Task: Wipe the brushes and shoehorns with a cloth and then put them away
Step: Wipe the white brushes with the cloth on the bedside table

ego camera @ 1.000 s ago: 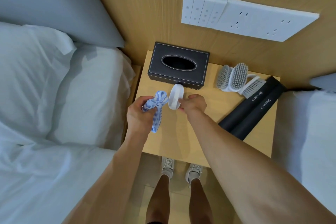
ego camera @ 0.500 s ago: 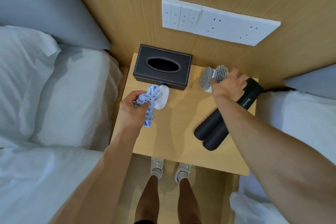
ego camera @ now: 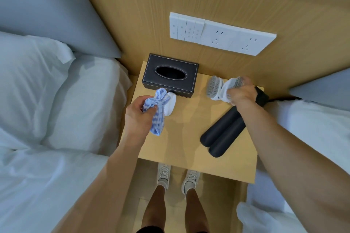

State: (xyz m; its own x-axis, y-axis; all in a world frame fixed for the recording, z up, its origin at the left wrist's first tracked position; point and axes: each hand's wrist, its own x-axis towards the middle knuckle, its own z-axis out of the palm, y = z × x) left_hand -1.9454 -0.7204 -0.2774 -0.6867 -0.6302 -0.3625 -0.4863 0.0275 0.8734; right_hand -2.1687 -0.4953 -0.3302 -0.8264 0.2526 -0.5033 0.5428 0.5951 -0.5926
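- The left hand is clenched round a bunched blue-and-white cloth, its loose end hanging down over the tabletop; bunching it this way leaves a wad ready to rub with.
- Just right of that cloth a white brush lies on the tabletop, close against the near side of the black tissue box. It looks set aside there, apart from the others, probably as one already wiped.
- The right hand has its fingers curled round a white brush with grey bristles at the far right of the tabletop, seemingly lifting it to bring it to the cloth.
- Another grey-bristled brush sits just left of the gripped one, touching it or nearly so; it waits its turn.
- Two black shoehorns lie side by side, slanting from the near middle toward the far right corner under the right forearm, untouched and likely last.
- A bed flanks the tabletop on the left.
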